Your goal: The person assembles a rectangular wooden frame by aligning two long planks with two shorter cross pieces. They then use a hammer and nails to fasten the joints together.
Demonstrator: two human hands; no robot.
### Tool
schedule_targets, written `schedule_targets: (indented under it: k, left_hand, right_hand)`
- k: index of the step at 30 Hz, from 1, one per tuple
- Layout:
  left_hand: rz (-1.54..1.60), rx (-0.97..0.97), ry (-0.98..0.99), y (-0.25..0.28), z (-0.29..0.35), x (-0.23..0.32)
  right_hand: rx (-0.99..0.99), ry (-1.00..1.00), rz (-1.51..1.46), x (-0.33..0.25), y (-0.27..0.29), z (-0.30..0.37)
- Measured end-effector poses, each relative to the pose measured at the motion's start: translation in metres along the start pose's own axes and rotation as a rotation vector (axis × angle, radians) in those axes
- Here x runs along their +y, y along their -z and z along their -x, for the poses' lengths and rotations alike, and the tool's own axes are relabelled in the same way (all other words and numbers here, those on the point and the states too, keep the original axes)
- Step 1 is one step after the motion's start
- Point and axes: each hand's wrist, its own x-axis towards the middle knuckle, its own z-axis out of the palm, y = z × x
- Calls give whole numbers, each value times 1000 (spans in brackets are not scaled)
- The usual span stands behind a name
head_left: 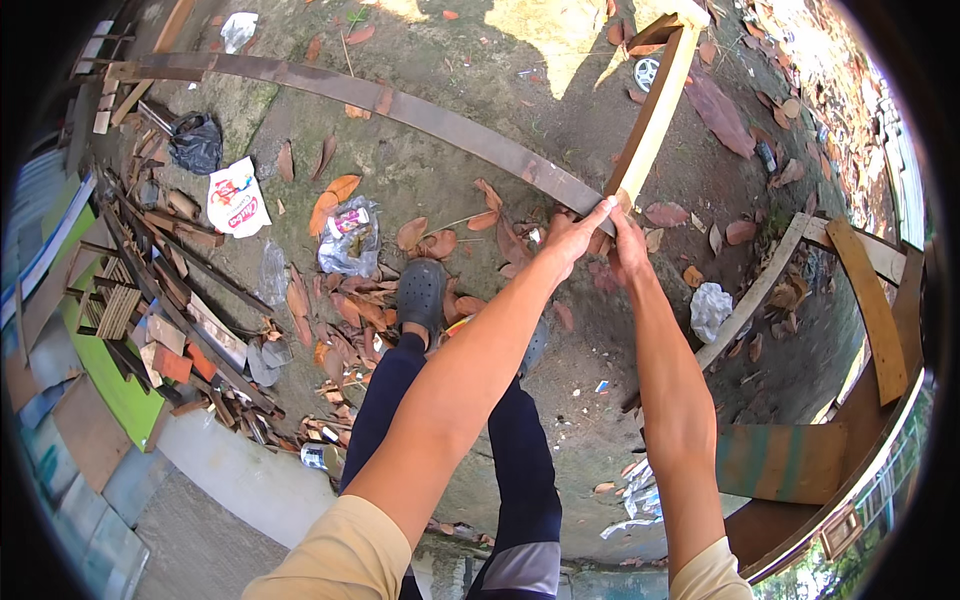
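Ahead and left of my left shoe [420, 295], a clear plastic bag [345, 262] holds a printed packet [350, 222]; a white sheet [240, 212] beyond bears red lettering. Before me, my left hand [572, 238] is gripping a dark plank [440, 118] by its near end, its length running far left; my right [628, 248] clasps the adjoining pale beam [655, 110], pointing away rightward.

- The ground [440, 70] is grey-brown, with greenish patches and sunlight at the far side.
- Dry leaves [718, 114] lie scattered across it.
- Wood scraps [185, 290] lie heaped on the left.
- Near them: a black plastic bag [196, 143], a printed white wrapper [238, 198], a clear bag [350, 242].
- Rightward, crumpled white plastic [711, 312].
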Motion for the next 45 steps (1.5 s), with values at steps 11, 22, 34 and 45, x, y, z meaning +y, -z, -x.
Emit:
schedule_targets:
  k: [11,22,34,45]
  left_hand:
    - [177,414,-327,74,85,-86]
    - [112,428,-289,245,201,-161]
    - [-89,470,-307,394,273,-198]
    - [-150,407,-391,510,288,-240]
  right_hand:
    - [-27,-19,-95,84,-103,101]
    - [-125,-95,-164,213,-231,206]
    - [-312,-229,-104,260,-351,281]
    - [-372,-344,-21,385,-417,264]
